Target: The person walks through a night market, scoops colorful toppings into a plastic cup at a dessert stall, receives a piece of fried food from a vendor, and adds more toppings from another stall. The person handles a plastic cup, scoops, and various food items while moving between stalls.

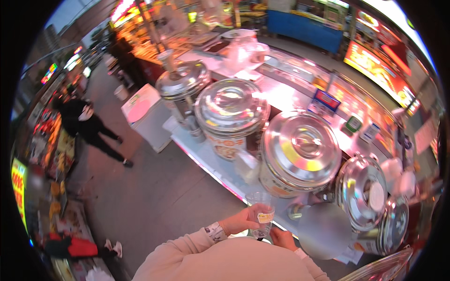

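My left hand (238, 222) is closed around a clear plastic cup (266, 226) with a small yellow-and-white label. The cup is held upright in front of my body, by the counter's edge, and looks to have nothing in it. Just right of the cup's base is my right hand (284, 239), its fingers curled; what they hold, if anything, I cannot make out. A small dark piece and a pale round rim show below the cup, partly hidden by my sleeve. Beyond the cup stands a large lidded metal drum (300, 150) on the counter.
More lidded metal drums (232, 105) line the counter (206, 157), with another (363, 192) on the right. A white folded packet (247, 165) sits between two of them. A grey blurred patch covers part of the counter. A person in black (84, 117) is in the walkway at left.
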Tool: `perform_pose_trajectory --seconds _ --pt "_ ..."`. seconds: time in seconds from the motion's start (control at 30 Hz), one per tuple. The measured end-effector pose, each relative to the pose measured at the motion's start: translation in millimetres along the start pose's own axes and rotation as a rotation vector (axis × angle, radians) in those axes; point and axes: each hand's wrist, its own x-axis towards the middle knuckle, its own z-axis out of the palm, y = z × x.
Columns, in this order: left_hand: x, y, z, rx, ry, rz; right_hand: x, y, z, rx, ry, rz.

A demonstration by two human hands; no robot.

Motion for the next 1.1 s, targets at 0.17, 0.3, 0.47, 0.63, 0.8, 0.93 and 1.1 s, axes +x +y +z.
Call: perform_pose_trajectory --seconds 0.17,0.3,0.47,0.63,0.8,0.93,1.1 --pt "-67 -6 -7 0.013 0.276 0.115 45 -31 36 0.066 -0.476 -0.012" --pt "-129 10 -27 -0.045 0.436 0.163 104 -80 57 0.18 -0.559 -0.108" --pt "-203 41 -82 -0.167 0.55 0.362 184 -142 116 0.169 -0.656 -0.279" --pt "-301 95 -165 -0.081 0.687 0.344 260 -265 180 0.089 -0.688 -0.447" --pt "-419 163 -238 -0.124 0.696 0.66 340 -407 262 0.144 -0.83 -0.52" --pt "-489 219 -294 -0.058 0.753 0.764 409 -453 341 0.104 -0.914 -0.674" --pt "-544 309 -365 -0.05 0.713 0.899 523 -504 394 0.054 -0.843 -0.725"
